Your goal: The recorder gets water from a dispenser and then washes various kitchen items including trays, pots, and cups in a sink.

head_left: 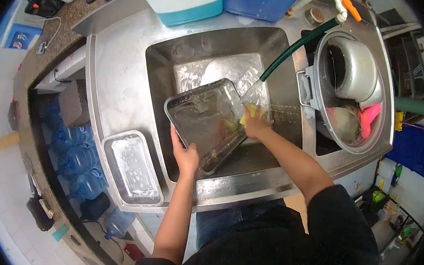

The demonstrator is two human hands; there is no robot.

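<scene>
Washing looks partway through: a dark, rectangular, shallow metal tray [198, 116] lies tilted inside the grey steel sink basin [285, 131], wet, brownish flecks remaining toward its near-right edge; rinsing appears left to do. Left hand [187, 156] closed on the tray's near-left rim; right hand [258, 127] holds a yellow sponge [248, 114] at the right rim. Water runs from a green flexible hose [297, 48] over the basin's far-right corner. At the steel bench's near-left corner, a silver rectangular pan [117, 174] holds suds. By the right edge, a wide silver round pot [320, 104] contains a smaller silver pot [361, 70] and a bright pink item [369, 118], kind unclear.
</scene>
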